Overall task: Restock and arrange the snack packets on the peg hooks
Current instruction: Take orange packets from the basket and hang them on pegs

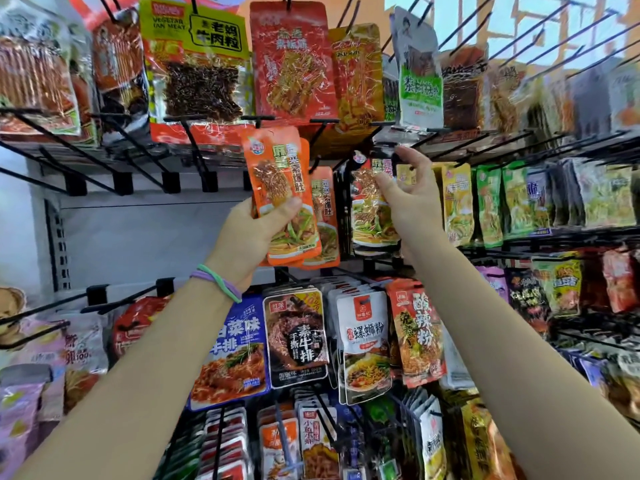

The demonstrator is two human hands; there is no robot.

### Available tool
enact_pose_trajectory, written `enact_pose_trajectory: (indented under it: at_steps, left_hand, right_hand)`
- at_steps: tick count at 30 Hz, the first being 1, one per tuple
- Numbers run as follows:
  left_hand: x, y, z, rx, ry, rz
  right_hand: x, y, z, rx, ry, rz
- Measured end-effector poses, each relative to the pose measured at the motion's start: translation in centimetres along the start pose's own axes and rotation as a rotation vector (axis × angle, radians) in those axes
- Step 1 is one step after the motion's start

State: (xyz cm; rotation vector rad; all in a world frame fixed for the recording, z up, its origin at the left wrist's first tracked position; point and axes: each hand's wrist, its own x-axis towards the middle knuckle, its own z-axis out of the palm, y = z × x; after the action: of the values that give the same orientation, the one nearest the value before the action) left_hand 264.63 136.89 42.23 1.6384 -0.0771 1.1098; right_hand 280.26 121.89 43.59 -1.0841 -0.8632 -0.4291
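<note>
Left hand grips a small stack of orange packets, thumb across the front, fingers curled behind. Stack is upright, long axis vertical, hang-holes at the top edge, just under the upper rail. Looks like two or three packets fanned slightly; can't count exactly.

Target as I read it: the peg hook just right of the stack's top, between my two hands. One matching orange packet already hangs there, touching the back of my stack. So the hole has to go up and right, then back along the hook. Left hand is nearer and already loaded.

Right hand is on the next column over, fingers loosely curled and pinching the top of a hanging clear-window packet, same product family by the print. Probably steadying or squaring it.

Materials: glossy flexible film pouches, flat, crinkly, heat-sealed edges, clear windows showing shredded contents. Hooks are thin black wire on a black rail, angled toward me. Film is slippery; stack could fan out in a thumb-only grip.
</note>
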Motion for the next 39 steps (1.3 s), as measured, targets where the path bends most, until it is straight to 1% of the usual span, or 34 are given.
enact_pose_trajectory:
  at_steps: [3,8,10,12,14,16,17,20,21,22,24,26,29,32,34,39]
  left_hand:
    - [0.0,-0.4,0.8,0.073,-0.021,0.02]
    - [0.4,-0.9,1.9,0.07,-0.016,-0.002]
    - [0.5,-1.0,2.2,0.065,-0.021,-0.011]
    - [0.5,-1.0,2.5,0.059,-0.018,-0.02]
    - [0.5,-1.1,2.7,0.069,-0.014,-0.021]
    - [0.5,-1.1,2.8,0.104,-0.02,-0.015]
    - [0.4,-1.0,2.8,0.126,-0.037,-0.01]
    - [-0.3,-0.7,3.1,0.165,-0.098,0.009]
    - [-0.5,-0.6,3.0,0.162,-0.116,0.014]
    - [-0.7,-0.5,2.9,0.156,-0.119,0.013]
    - [-0.6,-0.5,2.2,0.149,-0.047,0.003]
    - [-0.3,-0.3,0.8,0.121,0.079,0.009]
    - [-0.4,0.1,-1.2,0.096,0.176,0.051]
    - [-0.9,0.1,-2.6,0.107,0.232,0.08]
    - [-1.1,-0.1,-3.2,0.104,0.244,0.069]
    - [-1.2,-0.4,-3.6,0.04,0.249,-0.01]
  right_hand:
    - [0.6,0.5,-0.4,-0.021,-0.021,0.006]
    - [1.0,0.7,-0.7,-0.099,-0.053,-0.003]
    - [1.1,0.6,-0.7,-0.175,-0.042,-0.036]
    - [1.1,0.5,-0.8,-0.307,-0.024,-0.099]
    - [0.6,-0.1,-0.9,-0.407,0.026,-0.151]
    - [-0.3,-1.0,-0.9,-0.375,-0.016,-0.189]
    - [-0.6,-1.5,-0.8,-0.326,-0.082,-0.186]
    - [-1.8,-2.6,0.1,-0.199,-0.369,-0.032]
    - [-1.9,-2.4,0.3,-0.185,-0.424,0.011]
    - [-2.0,-2.3,0.5,-0.152,-0.441,0.041]
    - [-1.9,-1.9,0.7,-0.078,-0.395,0.069]
    - [-1.8,-1.6,0.8,-0.078,-0.357,0.076]
    - [-2.1,-1.4,1.4,-0.091,-0.375,0.058]
    - [-2.5,-1.6,1.9,-0.048,-0.336,-0.013]
    - [-2.6,-1.8,2.4,-0.037,-0.334,-0.055]
    - [-1.9,-2.2,4.2,-0.001,-0.324,-0.041]
